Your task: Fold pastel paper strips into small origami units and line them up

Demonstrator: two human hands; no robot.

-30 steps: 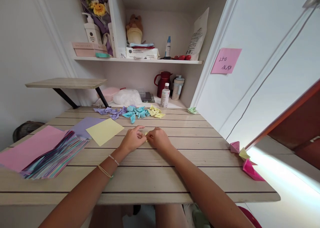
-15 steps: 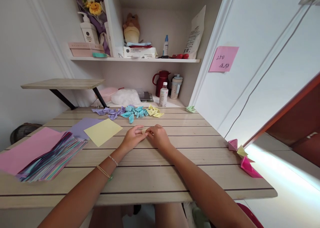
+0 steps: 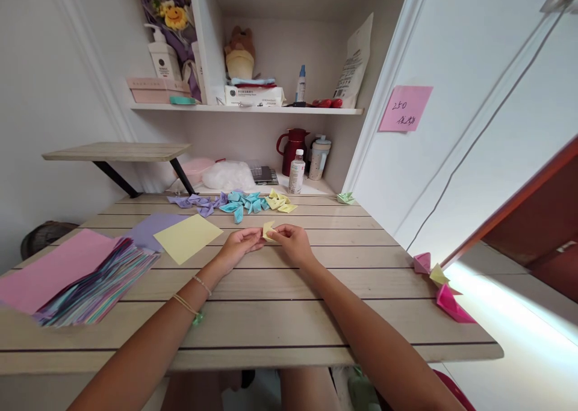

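A small folded yellow paper piece (image 3: pixel 268 230) is pinched between my left hand (image 3: pixel 239 245) and my right hand (image 3: pixel 293 242), a little above the middle of the wooden table (image 3: pixel 280 315). Both hands have their fingers closed on it, left from the left side, right from the right. A flat yellow sheet (image 3: pixel 188 236) lies just left of my left hand, partly over a purple sheet (image 3: pixel 149 227).
A fanned stack of coloured paper (image 3: pixel 90 284) topped by a pink sheet sits at the left. Folded purple, blue and yellow pieces (image 3: pixel 235 202) lie in a row at the back, a green one (image 3: pixel 345 198) further right. Pink and yellow folded pieces (image 3: pixel 440 284) rest at the right edge. Bottles and a red jug (image 3: pixel 293 149) stand behind.
My hands have lifted the yellow piece off the table; it now shows between my fingers instead of being pressed flat under them.
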